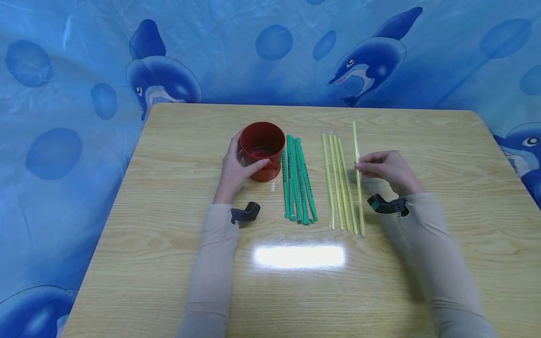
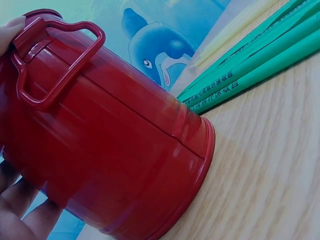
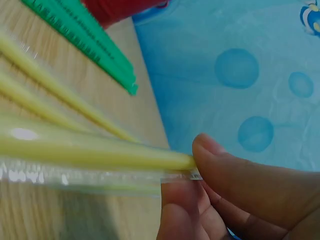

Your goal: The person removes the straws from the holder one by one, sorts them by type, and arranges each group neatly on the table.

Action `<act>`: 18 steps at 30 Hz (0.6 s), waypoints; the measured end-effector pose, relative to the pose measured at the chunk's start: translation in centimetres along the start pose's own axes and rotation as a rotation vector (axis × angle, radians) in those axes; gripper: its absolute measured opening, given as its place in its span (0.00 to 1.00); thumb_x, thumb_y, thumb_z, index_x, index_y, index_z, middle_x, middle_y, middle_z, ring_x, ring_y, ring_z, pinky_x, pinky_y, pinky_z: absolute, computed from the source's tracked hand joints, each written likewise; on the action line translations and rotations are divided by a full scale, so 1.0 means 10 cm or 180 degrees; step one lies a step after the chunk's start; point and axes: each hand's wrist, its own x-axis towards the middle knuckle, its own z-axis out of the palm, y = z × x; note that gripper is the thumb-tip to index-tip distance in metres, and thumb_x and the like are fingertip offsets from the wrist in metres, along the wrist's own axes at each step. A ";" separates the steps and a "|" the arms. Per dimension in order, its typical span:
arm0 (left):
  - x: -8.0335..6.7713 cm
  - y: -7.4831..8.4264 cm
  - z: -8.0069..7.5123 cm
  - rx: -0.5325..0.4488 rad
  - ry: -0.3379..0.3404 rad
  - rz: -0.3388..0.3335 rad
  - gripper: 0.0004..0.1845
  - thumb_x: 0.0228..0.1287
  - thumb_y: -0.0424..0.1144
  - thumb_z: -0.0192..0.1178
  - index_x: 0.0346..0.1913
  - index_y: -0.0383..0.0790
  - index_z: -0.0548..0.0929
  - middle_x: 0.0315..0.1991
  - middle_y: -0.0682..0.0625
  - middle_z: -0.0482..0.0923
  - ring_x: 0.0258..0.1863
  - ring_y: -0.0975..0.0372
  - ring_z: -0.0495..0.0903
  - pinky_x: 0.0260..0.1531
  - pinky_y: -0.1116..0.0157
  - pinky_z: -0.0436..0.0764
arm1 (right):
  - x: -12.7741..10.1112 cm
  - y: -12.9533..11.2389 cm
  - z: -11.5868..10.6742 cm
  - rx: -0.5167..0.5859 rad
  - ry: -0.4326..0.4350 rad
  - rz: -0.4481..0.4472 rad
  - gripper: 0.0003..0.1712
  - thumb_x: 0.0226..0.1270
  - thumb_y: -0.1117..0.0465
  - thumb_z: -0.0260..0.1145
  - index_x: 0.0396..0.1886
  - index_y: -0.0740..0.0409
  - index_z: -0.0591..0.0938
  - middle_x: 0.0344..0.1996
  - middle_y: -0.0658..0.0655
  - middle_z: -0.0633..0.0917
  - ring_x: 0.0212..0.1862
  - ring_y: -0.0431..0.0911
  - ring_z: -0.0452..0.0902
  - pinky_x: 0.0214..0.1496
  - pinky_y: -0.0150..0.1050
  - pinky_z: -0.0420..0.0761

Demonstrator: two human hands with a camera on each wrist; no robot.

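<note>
My left hand (image 1: 235, 171) grips a shiny red metal bucket (image 1: 263, 175) with its opening upward; the thumb lies near the rim and the other fingers go round the far side. A wire side handle (image 2: 67, 75) shows in the left wrist view. Between thumb and fingers, my right hand (image 1: 390, 170) pinches a yellow straw (image 1: 359, 197) in a clear wrapper, at the right of the other yellow straws (image 1: 341, 188). In the right wrist view the pinched straw (image 3: 90, 150) stretches left from the fingertips.
Several green-wrapped straws (image 1: 297, 183) with dark print lie fanned between the bucket and the yellow straws. All are on a light wooden table (image 1: 296, 300). A blue dolphin-patterned sheet (image 1: 236, 70) hangs behind the table's far edge.
</note>
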 end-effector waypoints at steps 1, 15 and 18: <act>0.00 0.00 0.00 0.0009 -0.0001 -0.0002 0.43 0.54 0.28 0.66 0.71 0.33 0.55 0.67 0.38 0.60 0.68 0.49 0.57 0.64 0.52 0.63 | 0.02 0.02 0.00 0.0035 -0.0022 0.0025 0.24 0.63 0.59 0.66 0.49 0.76 0.76 0.29 0.45 0.85 0.32 0.39 0.81 0.40 0.35 0.83; 0.00 -0.02 -0.01 0.0079 0.0009 -0.0024 0.43 0.55 0.30 0.67 0.71 0.35 0.55 0.68 0.39 0.60 0.68 0.51 0.57 0.63 0.54 0.65 | 0.15 0.23 0.12 -0.0320 -0.0001 0.0168 0.20 0.62 0.63 0.66 0.45 0.79 0.77 0.23 0.46 0.84 0.25 0.35 0.79 0.30 0.30 0.82; 0.00 -0.01 -0.01 0.0088 0.0018 -0.0037 0.43 0.55 0.30 0.67 0.71 0.35 0.55 0.68 0.40 0.60 0.68 0.51 0.57 0.63 0.54 0.65 | 0.13 0.22 0.15 -0.0407 0.0112 0.0162 0.20 0.61 0.61 0.68 0.42 0.77 0.78 0.22 0.47 0.84 0.24 0.36 0.79 0.29 0.30 0.82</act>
